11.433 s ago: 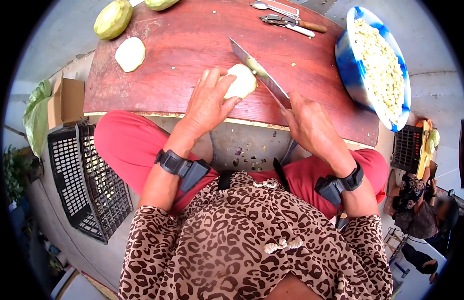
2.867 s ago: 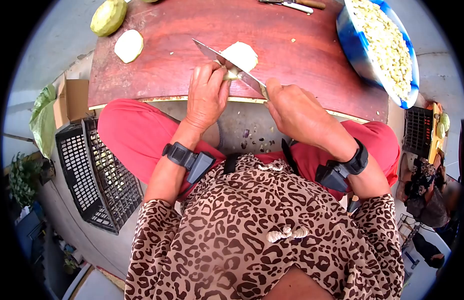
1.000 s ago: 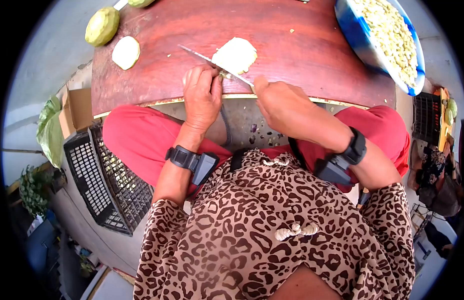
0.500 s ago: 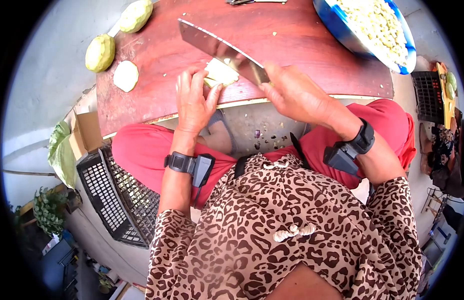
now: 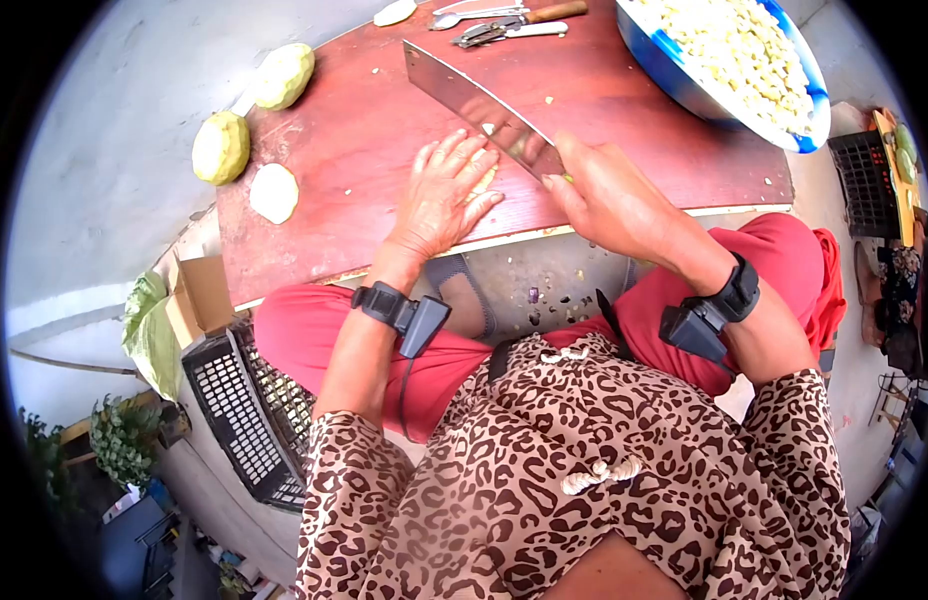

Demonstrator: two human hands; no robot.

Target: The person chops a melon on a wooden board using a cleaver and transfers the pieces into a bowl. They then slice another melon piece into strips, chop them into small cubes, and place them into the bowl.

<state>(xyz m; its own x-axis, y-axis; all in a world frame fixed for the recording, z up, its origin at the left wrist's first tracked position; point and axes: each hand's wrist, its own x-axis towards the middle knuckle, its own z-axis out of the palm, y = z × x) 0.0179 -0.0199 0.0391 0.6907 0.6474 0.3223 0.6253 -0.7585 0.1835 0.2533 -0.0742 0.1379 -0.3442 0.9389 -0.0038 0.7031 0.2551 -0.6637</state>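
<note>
My right hand (image 5: 614, 190) is wrapped round the handle of a cleaver (image 5: 474, 105). Its broad blade is raised above the table, pointing up and to the left. Beneath the blade, my left hand (image 5: 442, 195) lies over pale cut vegetable pieces (image 5: 489, 180) near the table's front edge, its fingers forward and its thumb on the near side. The hand hides most of these pieces. A small pale bit clings to the blade. At the left of the table sit two peeled, pale green vegetables (image 5: 284, 76) and a cut half (image 5: 274, 193), flat and whitish.
The red wooden table (image 5: 354, 220) has small scraps on it. A blue-and-white bowl (image 5: 674, 70) of diced pieces stands back right. Peelers (image 5: 494, 32) and a wooden-handled tool (image 5: 556, 11) lie at the back. A black crate (image 5: 234, 405) and cardboard box (image 5: 204, 292) stand left.
My left hand has shifted forward and now covers the pale pieces that lay in sight before. The cleaver stays raised in my right hand. The view has tilted, showing more tools at the back.
</note>
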